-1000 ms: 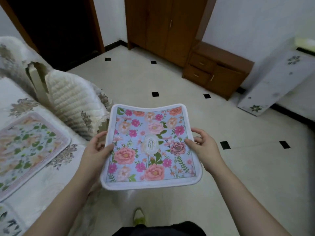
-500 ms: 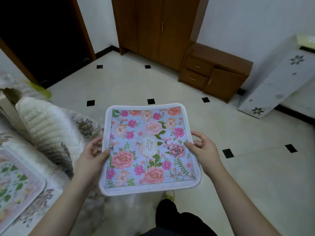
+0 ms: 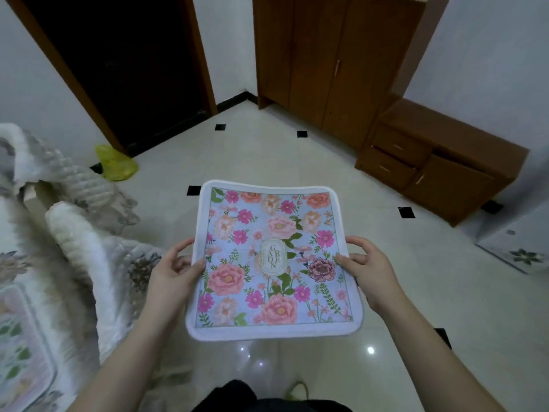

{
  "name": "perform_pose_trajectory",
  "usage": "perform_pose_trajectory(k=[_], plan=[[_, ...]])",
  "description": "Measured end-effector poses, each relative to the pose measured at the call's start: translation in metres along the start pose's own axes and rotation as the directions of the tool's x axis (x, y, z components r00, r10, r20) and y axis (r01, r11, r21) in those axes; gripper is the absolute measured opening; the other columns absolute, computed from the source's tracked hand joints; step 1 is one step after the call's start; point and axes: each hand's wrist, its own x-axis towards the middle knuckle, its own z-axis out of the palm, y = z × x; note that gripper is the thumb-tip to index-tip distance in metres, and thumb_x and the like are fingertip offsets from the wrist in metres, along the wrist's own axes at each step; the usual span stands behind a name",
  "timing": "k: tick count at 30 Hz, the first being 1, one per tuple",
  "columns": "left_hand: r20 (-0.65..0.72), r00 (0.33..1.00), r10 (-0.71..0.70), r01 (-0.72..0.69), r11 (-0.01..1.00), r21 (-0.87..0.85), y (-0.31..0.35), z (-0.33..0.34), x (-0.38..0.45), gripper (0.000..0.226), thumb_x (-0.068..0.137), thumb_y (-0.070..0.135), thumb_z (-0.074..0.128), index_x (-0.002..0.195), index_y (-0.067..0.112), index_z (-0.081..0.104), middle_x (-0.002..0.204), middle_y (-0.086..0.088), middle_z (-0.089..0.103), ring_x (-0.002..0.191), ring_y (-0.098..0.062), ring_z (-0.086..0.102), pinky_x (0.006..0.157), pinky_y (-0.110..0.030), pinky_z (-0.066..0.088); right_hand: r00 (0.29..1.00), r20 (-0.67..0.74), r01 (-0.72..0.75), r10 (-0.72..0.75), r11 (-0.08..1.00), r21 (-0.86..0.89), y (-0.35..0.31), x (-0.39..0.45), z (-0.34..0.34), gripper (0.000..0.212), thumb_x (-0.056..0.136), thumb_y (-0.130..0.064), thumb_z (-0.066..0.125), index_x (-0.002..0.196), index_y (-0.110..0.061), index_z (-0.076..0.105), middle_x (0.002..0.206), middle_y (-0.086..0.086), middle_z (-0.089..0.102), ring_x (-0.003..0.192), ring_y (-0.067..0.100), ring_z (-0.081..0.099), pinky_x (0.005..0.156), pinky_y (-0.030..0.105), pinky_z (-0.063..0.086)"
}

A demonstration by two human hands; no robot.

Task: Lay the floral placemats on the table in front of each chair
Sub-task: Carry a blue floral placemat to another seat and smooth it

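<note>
Tiled floor [image 3: 237,162] lying beneath; left hand [image 3: 170,270] and right hand [image 3: 370,267] pinching opposite edges of floral placemat [image 3: 273,260], keeping it flat midair, table [image 3: 26,322] at left.

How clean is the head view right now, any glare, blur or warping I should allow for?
Head view: the held floral placemat is sharp, its label readable; bright glare spots on the glossy floor just below it; the table edge at far left is smeared and washed out; wide-angle bending tilts the wardrobe and doorway.
</note>
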Motion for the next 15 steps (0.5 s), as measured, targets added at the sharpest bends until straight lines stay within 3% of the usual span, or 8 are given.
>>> perform_pose_trajectory(k=[4,10,15], plan=[[-0.058,0.998,-0.029,0.026,0.998,-0.052,0.006,-0.011,0.028,0.041,0.089,0.017,0.072,0.108,0.052,0.063,0.088,-0.009,0.076,0.078,-0.034,0.075,0.07,-0.051,0.06,0.997,0.075,0.004,-0.002,1.0,-0.023,-0.019,0.043,0.023,0.03,0.091,-0.016,0.069,0.114,-0.032,0.057,0.086,0.009,0.078,0.077,0.028,0.076,0.062,0.042,0.062],[-0.129,0.988,-0.084,0.06,0.982,-0.18,0.005,-0.041,0.087,0.041,0.087,0.011,0.072,0.111,0.043,0.065,0.088,-0.014,0.073,0.076,-0.035,0.074,0.057,-0.041,0.06,0.987,0.16,0.026,-0.015,0.997,-0.07,-0.05,0.112,0.076,0.028,0.092,-0.018,0.069,0.113,-0.033,0.058,0.085,0.009,0.078,0.076,0.029,0.076,0.057,0.037,0.061],[-0.181,0.977,-0.116,0.074,0.971,-0.226,0.005,-0.072,0.138,0.041,0.087,0.012,0.072,0.113,0.042,0.064,0.091,-0.014,0.074,0.08,-0.038,0.074,0.063,-0.048,0.061,0.979,0.201,0.042,-0.018,0.992,-0.118,-0.082,0.166,0.131,0.029,0.093,-0.018,0.068,0.115,-0.032,0.057,0.087,0.009,0.078,0.077,0.03,0.076,0.065,0.046,0.062]])
